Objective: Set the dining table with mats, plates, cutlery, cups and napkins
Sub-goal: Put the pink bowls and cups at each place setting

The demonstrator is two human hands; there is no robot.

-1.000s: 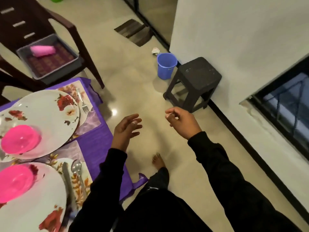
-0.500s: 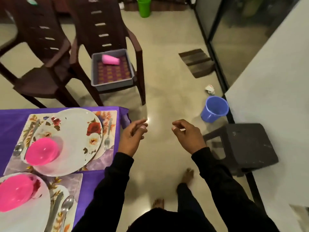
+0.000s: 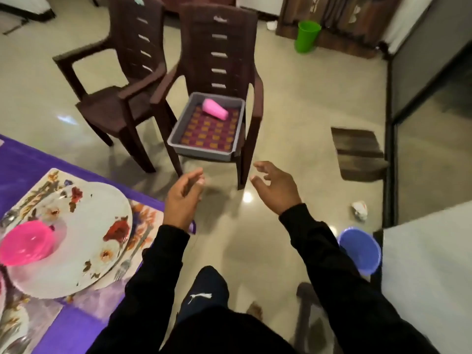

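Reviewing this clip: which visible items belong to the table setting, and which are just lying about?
Job: pink cup in grey tray, floral plate, pink bowl, fork, placemat.
Lying about: green cup, blue bucket, crumpled paper, doormat.

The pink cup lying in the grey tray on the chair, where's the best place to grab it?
Probably from above, fingers round the middle of the pink cup. It lies on its side, open above, while the grey tray walls and chair arms crowd the sides.

Pink cup point(image 3: 215, 112), grey tray point(image 3: 178, 143), purple-and-orange checked liner point(image 3: 207, 135).
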